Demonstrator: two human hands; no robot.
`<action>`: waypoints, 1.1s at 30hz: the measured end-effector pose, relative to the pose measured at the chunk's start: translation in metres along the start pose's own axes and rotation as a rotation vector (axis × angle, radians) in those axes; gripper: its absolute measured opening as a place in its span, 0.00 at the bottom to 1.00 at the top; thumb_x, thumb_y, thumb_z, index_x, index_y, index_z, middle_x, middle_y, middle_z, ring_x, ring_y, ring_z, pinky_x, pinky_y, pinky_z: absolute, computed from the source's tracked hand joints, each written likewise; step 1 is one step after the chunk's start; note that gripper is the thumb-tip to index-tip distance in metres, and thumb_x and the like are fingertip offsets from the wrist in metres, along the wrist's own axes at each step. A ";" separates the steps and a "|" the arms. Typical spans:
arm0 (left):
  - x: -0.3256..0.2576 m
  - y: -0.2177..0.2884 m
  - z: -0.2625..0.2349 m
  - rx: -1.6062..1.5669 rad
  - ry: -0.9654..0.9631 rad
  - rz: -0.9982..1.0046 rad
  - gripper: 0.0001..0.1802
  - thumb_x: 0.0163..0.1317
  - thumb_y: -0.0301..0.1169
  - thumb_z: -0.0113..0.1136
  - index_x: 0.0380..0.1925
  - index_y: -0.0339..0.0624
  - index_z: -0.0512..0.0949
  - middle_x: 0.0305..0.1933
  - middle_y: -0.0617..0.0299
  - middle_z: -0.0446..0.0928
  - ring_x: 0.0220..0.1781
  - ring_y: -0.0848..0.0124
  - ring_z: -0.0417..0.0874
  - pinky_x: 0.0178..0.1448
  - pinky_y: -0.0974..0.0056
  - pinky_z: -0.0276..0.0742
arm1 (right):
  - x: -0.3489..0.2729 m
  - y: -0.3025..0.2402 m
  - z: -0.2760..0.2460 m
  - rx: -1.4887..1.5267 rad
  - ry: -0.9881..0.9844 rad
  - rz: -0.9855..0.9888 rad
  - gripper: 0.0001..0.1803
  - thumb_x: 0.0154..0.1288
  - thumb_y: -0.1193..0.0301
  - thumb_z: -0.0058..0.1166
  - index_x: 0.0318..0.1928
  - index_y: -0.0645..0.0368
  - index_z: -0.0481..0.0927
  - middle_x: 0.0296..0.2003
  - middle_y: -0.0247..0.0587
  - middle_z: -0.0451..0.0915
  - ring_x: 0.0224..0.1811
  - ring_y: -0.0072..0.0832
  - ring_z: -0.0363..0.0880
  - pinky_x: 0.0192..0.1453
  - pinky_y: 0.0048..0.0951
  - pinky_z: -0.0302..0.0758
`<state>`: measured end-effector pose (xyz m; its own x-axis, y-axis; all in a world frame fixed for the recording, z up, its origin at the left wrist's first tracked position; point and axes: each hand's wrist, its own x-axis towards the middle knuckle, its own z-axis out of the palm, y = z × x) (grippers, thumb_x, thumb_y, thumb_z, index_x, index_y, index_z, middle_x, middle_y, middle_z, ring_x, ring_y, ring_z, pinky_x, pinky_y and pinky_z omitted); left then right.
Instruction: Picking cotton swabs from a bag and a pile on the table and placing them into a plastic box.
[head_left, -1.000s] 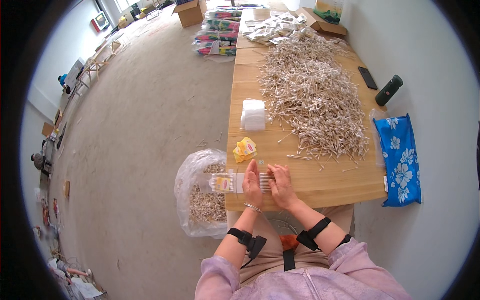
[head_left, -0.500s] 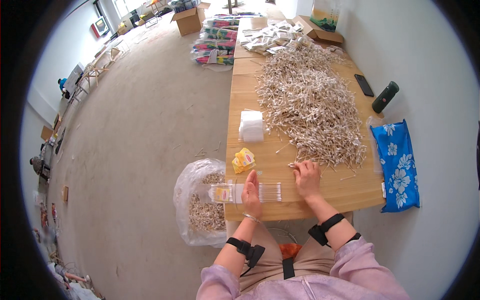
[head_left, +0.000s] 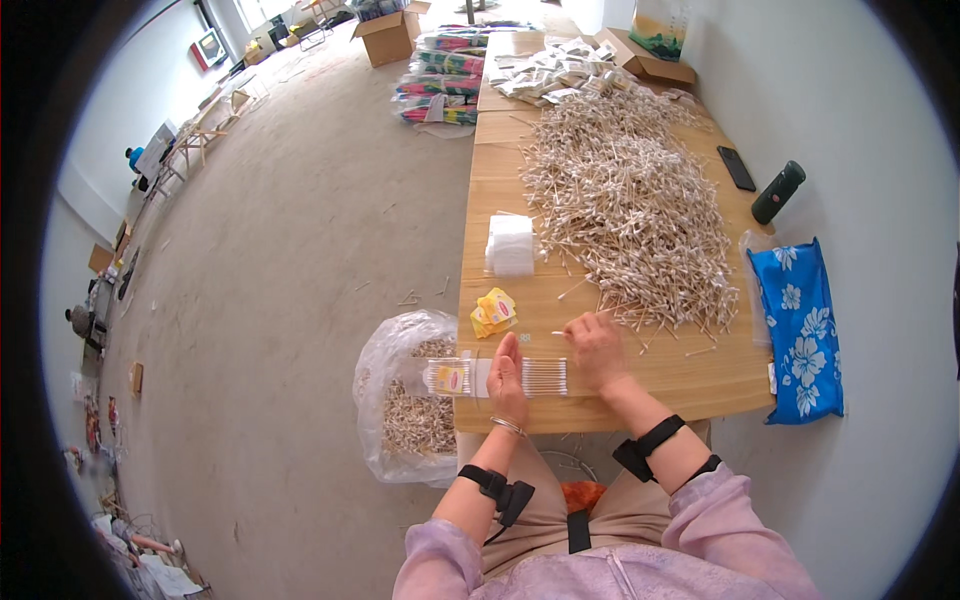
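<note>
White-tipped swabs side by side in a flat row on the table, immediately right of the left hand. Left hand flat, on edge, fingers straight and together, no grip visible; pressure on anything beneath, impossible to tell. Pale strip below that palm, partly covered. Farther left, partly past the table's edge, clear packet of more swabs with a yellow card inside. Left of the left hand and lower, large clear bag of loose swabs beside the table. Right hand just beyond the row's right end, fingers curled in, fingertips apparently pinched on a single swab, one white tip out to the left. Big loose heap of swabs ahead of the right hand, nearest scatter close to the knuckles. Ahead of the left hand, yellow cards, then a white stack, bags or sheets unclear. Step in hand, by judgement: picking loose swabs and building up the row, left hand as a fence at one side. Called for next, by the same reading: a turn of the single swab parallel to the rest, a low, light set-down at the row's free right end, tips level with the neighbours. Left palm best held steady; with too hard a push, likely a jumble of crossed swabs.
</note>
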<state>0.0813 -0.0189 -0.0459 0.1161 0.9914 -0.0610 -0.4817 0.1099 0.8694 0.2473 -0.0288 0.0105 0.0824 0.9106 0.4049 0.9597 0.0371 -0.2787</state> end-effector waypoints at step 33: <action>0.002 0.002 0.010 0.005 -0.005 0.020 0.27 0.75 0.40 0.39 0.64 0.30 0.60 0.68 0.51 0.63 0.70 0.63 0.63 0.73 0.62 0.57 | 0.001 -0.003 0.011 -0.018 -0.049 -0.061 0.04 0.56 0.73 0.52 0.34 0.53 0.78 0.37 0.36 0.76 0.45 0.35 0.71 0.52 0.37 0.66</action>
<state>0.0892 -0.0179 -0.0398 0.1108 0.9930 -0.0409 -0.4794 0.0894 0.8730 0.2412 -0.0229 0.0021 0.0108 0.9262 0.3770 0.9671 0.0861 -0.2393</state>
